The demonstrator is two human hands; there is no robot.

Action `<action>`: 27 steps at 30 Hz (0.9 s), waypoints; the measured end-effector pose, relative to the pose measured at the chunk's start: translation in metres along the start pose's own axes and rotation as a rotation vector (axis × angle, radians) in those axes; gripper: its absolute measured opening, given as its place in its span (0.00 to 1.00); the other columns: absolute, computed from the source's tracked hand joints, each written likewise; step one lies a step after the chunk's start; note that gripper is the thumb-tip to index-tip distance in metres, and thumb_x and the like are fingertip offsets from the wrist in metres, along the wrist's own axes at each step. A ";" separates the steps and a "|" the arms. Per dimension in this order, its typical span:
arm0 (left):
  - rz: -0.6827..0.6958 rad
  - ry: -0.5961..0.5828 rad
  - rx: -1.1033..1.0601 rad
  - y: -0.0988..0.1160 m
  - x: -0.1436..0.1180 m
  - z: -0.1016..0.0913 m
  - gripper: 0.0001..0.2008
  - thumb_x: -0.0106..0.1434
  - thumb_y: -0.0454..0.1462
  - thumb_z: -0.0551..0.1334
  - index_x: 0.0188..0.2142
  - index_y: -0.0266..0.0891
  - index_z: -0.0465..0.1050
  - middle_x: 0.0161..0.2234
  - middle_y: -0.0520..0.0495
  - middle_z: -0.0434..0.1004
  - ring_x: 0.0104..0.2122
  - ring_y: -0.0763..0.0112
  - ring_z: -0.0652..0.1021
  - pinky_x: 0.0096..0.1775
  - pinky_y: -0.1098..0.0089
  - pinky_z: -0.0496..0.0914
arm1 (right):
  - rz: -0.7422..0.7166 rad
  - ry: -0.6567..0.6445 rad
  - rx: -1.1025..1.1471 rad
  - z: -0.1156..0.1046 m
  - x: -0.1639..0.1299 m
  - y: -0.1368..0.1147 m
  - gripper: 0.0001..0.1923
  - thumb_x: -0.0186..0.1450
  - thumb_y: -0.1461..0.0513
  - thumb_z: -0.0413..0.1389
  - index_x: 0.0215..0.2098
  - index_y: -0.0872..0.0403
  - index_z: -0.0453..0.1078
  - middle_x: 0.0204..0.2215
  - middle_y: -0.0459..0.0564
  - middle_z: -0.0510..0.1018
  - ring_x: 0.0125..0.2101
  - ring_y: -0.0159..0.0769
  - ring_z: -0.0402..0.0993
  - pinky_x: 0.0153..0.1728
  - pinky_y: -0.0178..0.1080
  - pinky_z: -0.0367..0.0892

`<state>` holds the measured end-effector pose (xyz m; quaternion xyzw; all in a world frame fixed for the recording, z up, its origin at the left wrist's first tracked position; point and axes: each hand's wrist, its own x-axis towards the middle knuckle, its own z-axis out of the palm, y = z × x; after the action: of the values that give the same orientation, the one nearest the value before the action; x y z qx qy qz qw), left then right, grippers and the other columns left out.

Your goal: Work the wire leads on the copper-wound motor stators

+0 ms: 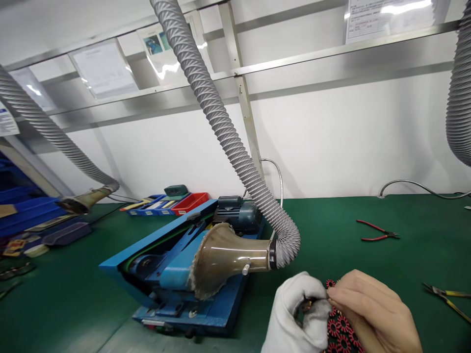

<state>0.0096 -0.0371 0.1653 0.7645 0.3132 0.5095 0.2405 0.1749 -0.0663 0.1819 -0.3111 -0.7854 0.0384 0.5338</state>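
Note:
My left hand (300,314), in a white glove, is curled closed at the lower right. A coppery glint shows inside its curl, too small to make out. Against its fingertips my bare right hand (375,309) has thumb and fingers pinched together. Whatever the two hands hold between them is hidden by the fingers. Under and between the hands lie several small round red-and-black toothed parts (343,323), close together at the bottom of the view and partly covered by my right hand.
A blue belt machine (176,274) stands left of my hands, with a flared suction hood (228,255) on a grey hose (224,127). Red-handled cutters (379,231) and yellow-handled pliers (447,296) lie to the right. Blue and red bins (191,202) stand behind on the green bench (316,220).

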 end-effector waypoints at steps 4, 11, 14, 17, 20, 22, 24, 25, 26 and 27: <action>0.282 0.044 0.348 0.002 0.005 0.003 0.08 0.54 0.27 0.56 0.27 0.42 0.66 0.22 0.53 0.61 0.22 0.72 0.66 0.25 0.72 0.61 | 0.318 0.015 -0.025 0.008 -0.004 -0.008 0.11 0.70 0.65 0.49 0.29 0.51 0.65 0.21 0.45 0.70 0.21 0.35 0.66 0.24 0.36 0.62; 0.221 0.235 0.278 0.007 0.003 0.011 0.09 0.55 0.27 0.55 0.27 0.43 0.66 0.21 0.55 0.60 0.21 0.72 0.66 0.25 0.71 0.63 | 0.716 0.227 0.518 0.013 -0.005 -0.011 0.22 0.71 0.49 0.50 0.22 0.50 0.62 0.16 0.41 0.64 0.17 0.32 0.62 0.21 0.34 0.62; 0.000 0.187 0.115 0.002 -0.005 0.009 0.09 0.56 0.29 0.56 0.28 0.43 0.71 0.24 0.52 0.70 0.26 0.69 0.72 0.31 0.70 0.69 | 0.425 0.242 0.136 0.009 -0.006 -0.005 0.04 0.67 0.59 0.59 0.33 0.46 0.75 0.25 0.44 0.78 0.27 0.36 0.74 0.31 0.33 0.68; -0.111 0.102 0.002 -0.005 -0.011 0.006 0.10 0.57 0.29 0.57 0.29 0.43 0.75 0.26 0.49 0.75 0.28 0.66 0.74 0.34 0.67 0.70 | 0.189 0.116 0.160 0.006 -0.001 -0.001 0.13 0.66 0.69 0.58 0.43 0.43 0.73 0.27 0.43 0.81 0.30 0.37 0.77 0.32 0.33 0.71; -0.082 0.081 -0.025 -0.005 -0.010 0.007 0.10 0.56 0.28 0.56 0.30 0.43 0.74 0.26 0.49 0.74 0.31 0.65 0.75 0.37 0.66 0.70 | 0.077 0.061 0.168 0.004 0.005 -0.001 0.14 0.66 0.72 0.55 0.43 0.47 0.71 0.24 0.45 0.78 0.26 0.36 0.75 0.29 0.35 0.70; 0.020 0.104 0.059 0.000 -0.006 0.009 0.10 0.55 0.27 0.55 0.29 0.43 0.71 0.25 0.51 0.71 0.28 0.67 0.73 0.33 0.68 0.68 | 0.073 0.023 0.080 0.005 0.005 -0.004 0.10 0.68 0.71 0.52 0.38 0.49 0.69 0.24 0.46 0.76 0.25 0.36 0.72 0.28 0.36 0.69; 0.176 0.156 0.229 0.007 -0.001 0.011 0.09 0.55 0.27 0.55 0.27 0.43 0.67 0.22 0.53 0.64 0.23 0.70 0.68 0.27 0.70 0.63 | 0.215 0.026 0.020 0.007 0.001 -0.009 0.11 0.71 0.66 0.49 0.31 0.50 0.66 0.23 0.46 0.73 0.24 0.35 0.69 0.28 0.36 0.66; 0.253 0.191 0.325 0.010 0.002 0.012 0.09 0.56 0.27 0.55 0.26 0.43 0.66 0.21 0.54 0.61 0.22 0.71 0.66 0.25 0.71 0.60 | 0.347 0.037 0.052 0.008 -0.001 -0.012 0.13 0.72 0.62 0.48 0.29 0.51 0.65 0.22 0.45 0.71 0.23 0.35 0.67 0.27 0.36 0.65; 0.316 0.232 0.409 0.012 0.004 0.013 0.09 0.56 0.27 0.55 0.27 0.43 0.66 0.21 0.54 0.59 0.21 0.70 0.65 0.24 0.70 0.59 | 0.510 0.044 0.145 0.010 -0.002 -0.014 0.15 0.73 0.57 0.47 0.28 0.51 0.64 0.21 0.44 0.68 0.22 0.34 0.65 0.25 0.35 0.63; 0.356 0.274 0.470 0.013 0.005 0.014 0.08 0.56 0.28 0.56 0.28 0.43 0.66 0.21 0.53 0.60 0.21 0.70 0.64 0.24 0.70 0.58 | 0.689 0.041 0.294 0.011 -0.003 -0.016 0.18 0.72 0.52 0.48 0.27 0.51 0.63 0.19 0.42 0.65 0.19 0.33 0.62 0.21 0.34 0.60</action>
<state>0.0272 -0.0435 0.1724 0.7661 0.3134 0.5555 -0.0800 0.1589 -0.0781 0.1813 -0.4779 -0.6100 0.3219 0.5440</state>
